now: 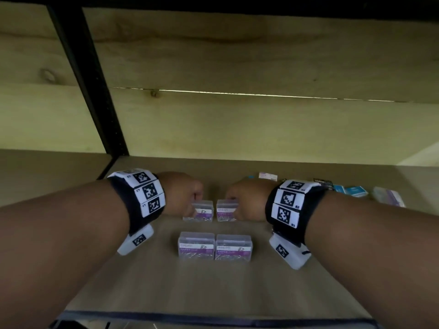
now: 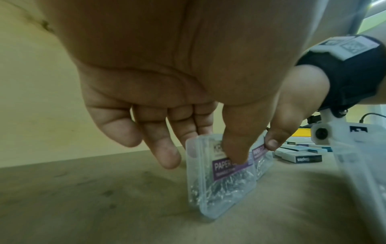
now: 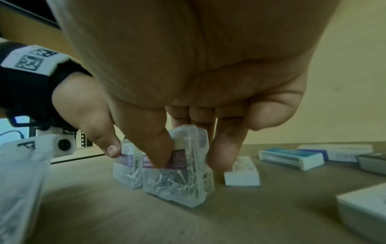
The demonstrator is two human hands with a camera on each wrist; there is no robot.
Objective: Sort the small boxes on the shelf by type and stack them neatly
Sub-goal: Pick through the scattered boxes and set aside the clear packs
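- Two clear paper-clip boxes stand side by side mid-shelf: left box [image 1: 198,211], right box [image 1: 227,210], nearly touching.
- Our left hand [image 1: 183,193] has its grip clamped on the left box, thumb [image 2: 236,148] on the purple label, fingers behind.
- Our right hand [image 1: 247,198] grips the right box the same way, thumb [image 3: 154,148] in front.
- Two more paper-clip boxes [image 1: 215,245] sit touching, nearer the shelf [image 1: 166,288] edge.
- Staple boxes [image 1: 351,189] lie scattered far right.

Your bare forearms wear black wristbands [image 1: 142,200] with white black-patterned marker tiles [image 1: 288,198], white camera housings [image 1: 288,254] beneath.
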